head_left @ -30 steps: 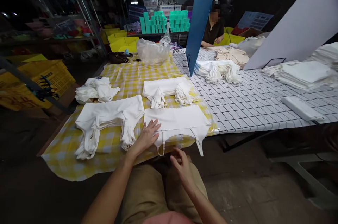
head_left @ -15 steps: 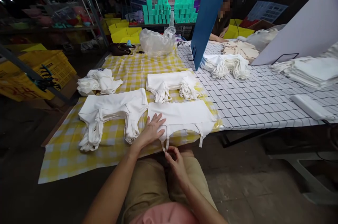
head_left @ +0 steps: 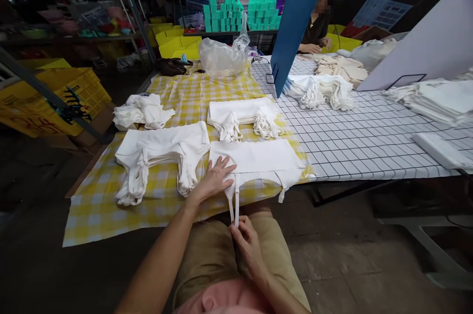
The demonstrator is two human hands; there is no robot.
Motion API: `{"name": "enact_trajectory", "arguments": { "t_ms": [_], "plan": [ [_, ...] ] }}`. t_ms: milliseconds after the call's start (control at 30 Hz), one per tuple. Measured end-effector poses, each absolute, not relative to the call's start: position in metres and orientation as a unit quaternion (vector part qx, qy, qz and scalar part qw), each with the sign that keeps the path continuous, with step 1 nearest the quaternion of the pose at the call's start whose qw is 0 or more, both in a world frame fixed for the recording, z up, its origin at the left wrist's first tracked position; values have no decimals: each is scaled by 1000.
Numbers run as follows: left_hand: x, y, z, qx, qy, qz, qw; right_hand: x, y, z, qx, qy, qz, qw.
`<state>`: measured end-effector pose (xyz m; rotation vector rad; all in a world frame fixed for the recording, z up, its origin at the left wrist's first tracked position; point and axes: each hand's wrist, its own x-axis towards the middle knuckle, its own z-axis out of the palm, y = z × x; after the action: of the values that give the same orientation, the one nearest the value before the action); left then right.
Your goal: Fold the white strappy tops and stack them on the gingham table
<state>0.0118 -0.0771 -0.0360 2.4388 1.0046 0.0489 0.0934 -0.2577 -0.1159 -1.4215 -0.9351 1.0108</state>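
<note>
A white camisole-style top (head_left: 258,157) with thin straps lies flat at the table's front edge. My left hand (head_left: 218,176) presses down on its left side, fingers spread. Below the edge, over my lap, my right hand (head_left: 246,235) pinches the end of the left strap (head_left: 236,200), which is drawn straight toward me. The other strap (head_left: 282,193) hangs loose at the right. To the left lies a stack of similar white tops (head_left: 162,151), its straps bunched. Another stack of white tops (head_left: 240,114) sits just behind the one under my hand.
A crumpled white cloth pile (head_left: 142,112) and a clear plastic bag (head_left: 223,57) rest on the yellow checked cloth (head_left: 99,210). A blue panel (head_left: 295,33) stands upright on the grid-patterned table (head_left: 332,141). Behind it sits another person (head_left: 314,33). Folded white garments (head_left: 436,99) lie right.
My right hand has moved down toward me, and the slack strap is now stretched straight. My left hand stays on the top. The other person's hands have moved closer together.
</note>
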Motion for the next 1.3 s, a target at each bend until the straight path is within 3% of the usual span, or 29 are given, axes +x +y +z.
{"name": "enact_trajectory", "arguments": {
  "t_ms": [300,500,667,900,1300],
  "plan": [
    [15,-79,-31,894,373,3,248,104,-275,-107,-615,-418,395,540],
    [22,-75,-27,893,374,8,250,165,-264,-115,-730,-290,245,569],
    [70,-89,-19,923,298,23,241,214,-238,-121,-766,-285,164,552],
    [128,-105,-35,949,207,6,236,223,-242,-138,-760,-333,211,516],
    [130,-109,-43,953,210,9,216,240,-309,-102,-723,-370,243,530]
  ]
}}
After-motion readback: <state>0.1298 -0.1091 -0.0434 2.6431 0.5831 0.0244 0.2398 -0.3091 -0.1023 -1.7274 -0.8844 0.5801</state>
